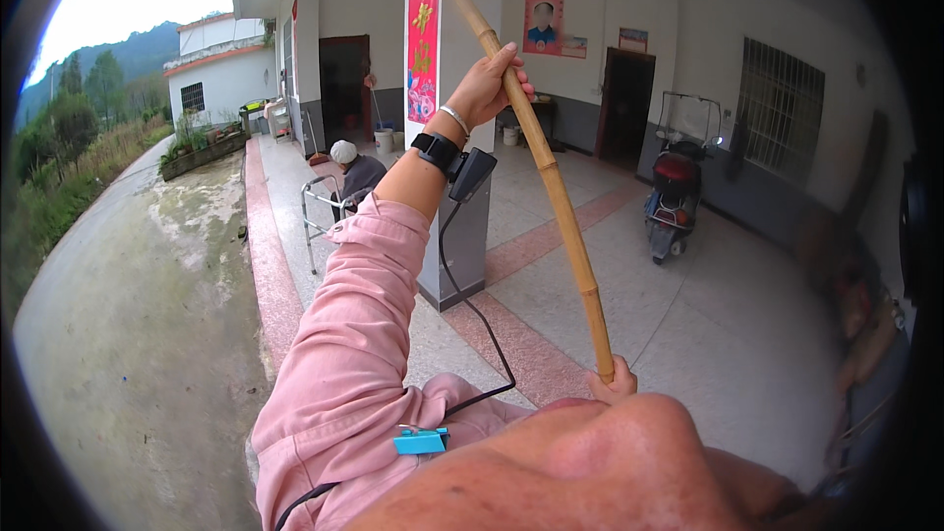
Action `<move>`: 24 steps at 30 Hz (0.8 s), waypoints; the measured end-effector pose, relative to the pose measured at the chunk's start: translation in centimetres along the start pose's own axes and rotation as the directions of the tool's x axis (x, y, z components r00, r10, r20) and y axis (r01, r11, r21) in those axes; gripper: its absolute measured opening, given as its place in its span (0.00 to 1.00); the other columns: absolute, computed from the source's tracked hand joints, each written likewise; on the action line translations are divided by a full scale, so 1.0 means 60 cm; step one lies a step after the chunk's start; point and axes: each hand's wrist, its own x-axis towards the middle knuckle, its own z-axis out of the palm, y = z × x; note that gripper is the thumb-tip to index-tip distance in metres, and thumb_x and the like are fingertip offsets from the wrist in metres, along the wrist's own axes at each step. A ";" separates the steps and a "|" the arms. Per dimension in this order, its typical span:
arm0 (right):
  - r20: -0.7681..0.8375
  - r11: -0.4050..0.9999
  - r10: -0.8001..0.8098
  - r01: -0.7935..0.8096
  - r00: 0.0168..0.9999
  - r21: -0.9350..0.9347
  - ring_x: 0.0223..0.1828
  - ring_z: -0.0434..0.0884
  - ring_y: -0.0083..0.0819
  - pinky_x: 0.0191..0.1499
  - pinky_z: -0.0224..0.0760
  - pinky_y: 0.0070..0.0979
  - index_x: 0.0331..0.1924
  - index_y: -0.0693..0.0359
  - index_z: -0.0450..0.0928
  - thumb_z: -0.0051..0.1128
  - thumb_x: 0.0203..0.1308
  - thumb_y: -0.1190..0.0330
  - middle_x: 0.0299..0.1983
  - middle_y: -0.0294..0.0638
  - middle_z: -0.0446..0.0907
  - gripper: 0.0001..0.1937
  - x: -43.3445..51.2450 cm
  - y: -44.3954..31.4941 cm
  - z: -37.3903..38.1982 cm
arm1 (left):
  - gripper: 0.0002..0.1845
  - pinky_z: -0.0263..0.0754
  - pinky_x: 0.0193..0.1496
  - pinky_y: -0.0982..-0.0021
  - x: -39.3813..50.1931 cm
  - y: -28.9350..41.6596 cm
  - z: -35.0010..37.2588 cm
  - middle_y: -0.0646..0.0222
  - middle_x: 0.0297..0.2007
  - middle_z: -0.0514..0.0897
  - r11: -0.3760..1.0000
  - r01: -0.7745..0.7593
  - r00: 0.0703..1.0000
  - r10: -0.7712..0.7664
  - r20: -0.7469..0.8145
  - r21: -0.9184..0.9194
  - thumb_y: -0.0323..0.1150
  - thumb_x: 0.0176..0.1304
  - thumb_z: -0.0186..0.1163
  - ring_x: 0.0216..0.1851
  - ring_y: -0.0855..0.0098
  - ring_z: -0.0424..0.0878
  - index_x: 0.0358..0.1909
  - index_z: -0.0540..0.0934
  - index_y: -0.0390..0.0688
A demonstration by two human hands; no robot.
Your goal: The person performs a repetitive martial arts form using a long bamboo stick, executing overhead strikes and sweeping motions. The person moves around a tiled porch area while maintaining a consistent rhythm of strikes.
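Note:
A jointed bamboo pole (549, 162) slants across the view, from the top edge down to the lower middle. My left hand (487, 85) is raised and wraps around its upper part, with the thumb lying along the pole. On that wrist are a silver bracelet and a black strap with a small dark device (472, 175). A black cable (490, 332) runs from the device to my pink sleeve (361, 295). Lower down, my right hand (618, 381) grips the pole's bottom end; part of this hand is hidden behind my face. A blue clip (421, 441) is fastened to my shirt.
A square pillar (461, 236) with a red banner (422, 37) stands just ahead. Left of it, a person (361, 173) sits by a metal walking frame (313, 214). A scooter (672, 195) is parked near the right wall. Concrete pavement (147, 324) runs along the left.

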 end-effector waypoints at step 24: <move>-0.252 0.851 0.466 -0.508 0.848 -0.134 0.27 0.77 0.29 0.32 0.71 0.29 0.40 0.63 0.69 0.66 0.52 0.65 0.26 0.44 0.78 0.17 -0.309 0.218 -0.067 | 0.17 0.79 0.40 0.64 -0.161 -0.153 0.232 0.64 0.27 0.78 0.968 0.247 0.897 -0.209 0.390 -0.049 0.47 0.70 0.47 0.31 0.65 0.82 0.41 0.65 0.42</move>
